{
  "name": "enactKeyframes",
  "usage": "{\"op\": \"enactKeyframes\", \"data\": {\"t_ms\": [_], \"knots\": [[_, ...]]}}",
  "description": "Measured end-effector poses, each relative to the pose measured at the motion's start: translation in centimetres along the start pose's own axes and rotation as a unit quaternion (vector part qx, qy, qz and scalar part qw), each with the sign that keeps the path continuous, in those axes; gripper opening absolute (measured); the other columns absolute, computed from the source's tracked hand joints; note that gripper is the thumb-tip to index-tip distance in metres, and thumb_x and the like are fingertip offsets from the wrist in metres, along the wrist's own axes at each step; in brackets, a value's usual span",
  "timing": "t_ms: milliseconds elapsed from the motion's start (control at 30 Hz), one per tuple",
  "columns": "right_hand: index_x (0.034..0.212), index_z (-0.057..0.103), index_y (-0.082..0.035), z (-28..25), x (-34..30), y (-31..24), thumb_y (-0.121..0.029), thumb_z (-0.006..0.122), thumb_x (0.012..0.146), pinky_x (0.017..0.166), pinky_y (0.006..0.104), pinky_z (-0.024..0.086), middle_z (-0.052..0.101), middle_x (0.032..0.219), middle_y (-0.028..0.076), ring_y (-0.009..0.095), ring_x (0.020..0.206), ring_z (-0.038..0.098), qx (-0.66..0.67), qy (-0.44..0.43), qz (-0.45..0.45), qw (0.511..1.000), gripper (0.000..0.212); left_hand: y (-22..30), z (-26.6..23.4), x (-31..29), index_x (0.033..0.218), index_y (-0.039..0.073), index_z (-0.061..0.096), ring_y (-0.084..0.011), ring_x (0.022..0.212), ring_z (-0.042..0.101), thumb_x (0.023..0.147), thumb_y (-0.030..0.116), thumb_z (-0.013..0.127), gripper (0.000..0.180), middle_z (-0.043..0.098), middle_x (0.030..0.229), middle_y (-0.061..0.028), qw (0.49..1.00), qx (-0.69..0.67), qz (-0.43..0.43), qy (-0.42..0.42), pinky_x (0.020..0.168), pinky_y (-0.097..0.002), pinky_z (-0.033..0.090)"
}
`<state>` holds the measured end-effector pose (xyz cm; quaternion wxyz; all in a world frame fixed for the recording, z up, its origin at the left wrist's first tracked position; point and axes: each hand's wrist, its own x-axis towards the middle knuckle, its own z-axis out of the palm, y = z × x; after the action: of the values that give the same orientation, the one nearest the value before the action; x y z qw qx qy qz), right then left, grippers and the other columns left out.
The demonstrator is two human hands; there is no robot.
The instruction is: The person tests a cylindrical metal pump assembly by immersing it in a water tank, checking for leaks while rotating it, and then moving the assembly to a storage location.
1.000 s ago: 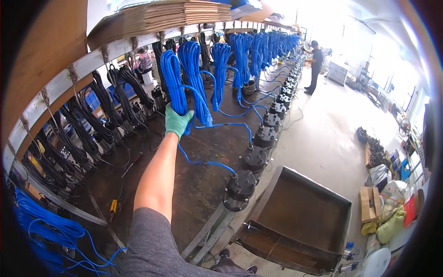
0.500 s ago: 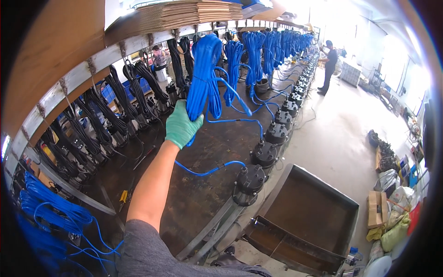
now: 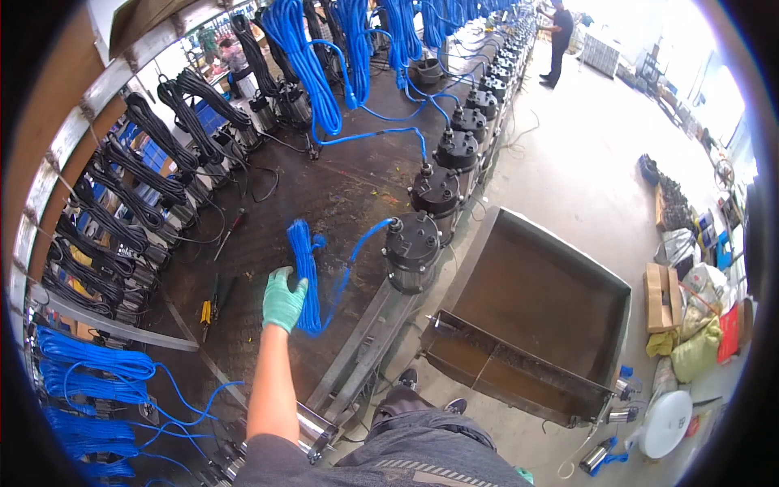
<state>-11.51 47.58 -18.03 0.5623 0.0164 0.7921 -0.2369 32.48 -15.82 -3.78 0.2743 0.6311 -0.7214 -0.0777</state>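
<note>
My left hand [image 3: 284, 300], in a green glove, is over the dark tabletop with thumb and fingers apart. Its thumb side is against or very near a tied coil of blue cable [image 3: 305, 276], which appears to lie on the table. From the coil, a blue lead runs to the nearest pump-like unit [image 3: 412, 250], a steel cylinder with a black cap. Only a scrap of green glove, my right hand [image 3: 524, 474], shows at the lower edge; its fingers are hidden.
More capped units [image 3: 456, 150] line the table's right edge, with blue coils [image 3: 304, 69] hanging above. Black cable coils [image 3: 162, 130] hang along the left. Yellow-handled pliers [image 3: 207, 312] lie on the table. A metal tray [image 3: 560, 304] stands at right. Another person [image 3: 558, 40] stands far off.
My left hand has brought the blue coil down from beside the hanging coils to the tabletop, and its fingers have loosened. The view has tilted downward, showing my legs and feet.
</note>
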Motion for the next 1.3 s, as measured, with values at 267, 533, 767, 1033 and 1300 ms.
{"op": "enactKeyframes", "data": {"t_ms": [267,533,767,1033,1300], "knots": [[0.104,0.071,0.002,-1.2,4.8,12.2,-0.024,0.058,0.091,0.074,0.0387,0.056,0.073,0.091,0.017,0.026,0.080,0.069,0.064,0.141,-0.080,0.985,0.032,13.5,8.2,0.5,0.119,-0.002,0.064,-0.0395,0.111,0.063,0.097,0.041,0.062,0.048,0.065,0.119,-0.0264,0.961,-0.246,0.111,-0.063,0.091,-0.0434,0.049],[0.107,0.071,0.002,1.1,-0.5,7.5,-0.024,0.059,0.094,0.075,0.0343,0.055,0.075,0.093,0.012,0.021,0.083,0.069,0.112,0.127,-0.031,0.985,0.031,16.4,14.6,11.2,0.116,0.004,0.066,-0.0170,0.094,0.062,0.095,0.021,0.062,0.027,0.069,0.103,-0.0095,0.849,-0.451,0.097,-0.257,0.087,-0.0318,0.050],[0.111,0.065,0.002,1.8,0.8,10.7,-0.023,0.058,0.095,0.064,0.0359,0.055,0.073,0.094,0.015,0.024,0.075,0.069,0.024,0.105,-0.033,0.994,0.030,13.4,12.3,8.8,0.106,0.002,0.066,-0.0225,0.088,0.065,0.092,0.008,0.049,0.023,0.070,0.096,-0.0143,0.902,-0.375,0.120,-0.180,0.084,-0.0342,0.051],[0.111,0.067,0.002,4.9,0.3,-8.7,-0.021,0.056,0.098,0.067,0.0316,0.054,0.072,0.091,0.011,0.018,0.076,0.067,-0.042,0.045,-0.105,0.993,0.029,8.3,3.5,-2.7,0.106,0.003,0.075,-0.0039,0.069,0.047,0.092,0.016,0.051,0.030,0.068,0.092,0.0023,0.876,-0.466,-0.007,-0.123,0.061,-0.0223,0.036],[0.134,0.055,-0.001,24.0,-0.4,-35.4,-0.035,0.055,0.099,0.099,0.0382,0.048,0.065,0.124,0.022,0.032,0.115,0.064,-0.185,-0.129,-0.392,0.892,0.049,-0.4,-0.6,-7.6,0.113,-0.002,0.068,-0.0335,0.119,0.062,0.091,0.020,0.055,0.034,0.068,0.118,-0.0224,0.753,-0.646,-0.099,-0.070,0.110,-0.0467,0.043]]}}
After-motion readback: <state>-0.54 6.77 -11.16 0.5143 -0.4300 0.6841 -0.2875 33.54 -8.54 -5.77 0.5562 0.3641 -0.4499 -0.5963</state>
